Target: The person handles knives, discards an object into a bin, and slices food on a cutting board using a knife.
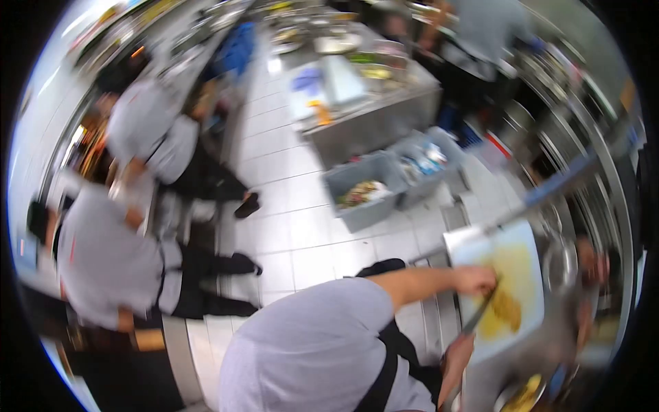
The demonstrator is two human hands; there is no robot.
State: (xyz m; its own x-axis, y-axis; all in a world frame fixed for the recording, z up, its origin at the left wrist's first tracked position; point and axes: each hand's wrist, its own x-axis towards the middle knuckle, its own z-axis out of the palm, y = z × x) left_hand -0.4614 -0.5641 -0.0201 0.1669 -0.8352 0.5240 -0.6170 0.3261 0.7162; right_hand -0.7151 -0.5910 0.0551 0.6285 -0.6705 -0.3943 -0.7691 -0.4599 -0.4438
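A white cutting board, smeared with yellow liquid, lies on the steel counter to the right. On it rests a flat yellow-brown piece of food, its kind blurred. My right hand is closed at the near end of a knife, whose blade slants across the board beside the food. Over the board, at the blade's far end, my left hand is closed in a fist. Whether it grips the knife or something small and dark cannot be made out.
A metal bowl of yellow food stands beside the board. Two grey bins with scraps stand before a steel worktable. Two people work along the left counter, one person at the back right. A metal rail crosses above the counter.
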